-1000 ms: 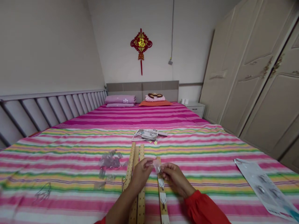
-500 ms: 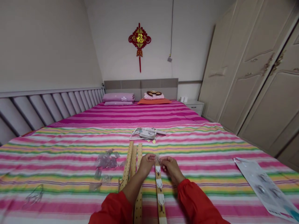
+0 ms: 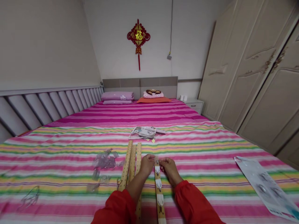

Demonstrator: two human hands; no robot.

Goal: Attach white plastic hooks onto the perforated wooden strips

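Note:
A narrow wooden strip [image 3: 156, 179] lies lengthwise on the bed, with white adhesive hooks [image 3: 158, 184] fixed in a row along it. At its far end is a small clear plastic piece [image 3: 156, 160], perhaps a transparent hook, pinched from both sides. My left hand [image 3: 147, 165] grips it with thumb and forefinger. From the other side, my right hand [image 3: 170, 169] closes its fingertips on the same piece. Fingers partly cover it, so its exact shape is unclear. Left of the strip, partly under my left forearm, lie several perforated wooden strips [image 3: 128, 161].
Clear hooks [image 3: 105, 160] are piled at left, near a thin wire loop [image 3: 30, 196]. Packaged items [image 3: 146, 132] lie beyond the strips. A blister pack with clear hooks [image 3: 266, 183] rests at right. Striped bedding [image 3: 198, 146] covers the bed, with pillows [image 3: 118, 96] at its head.
The clear piece sits slightly lower against the strip's far end, and both hands have shifted very little. The whole view has moved slightly.

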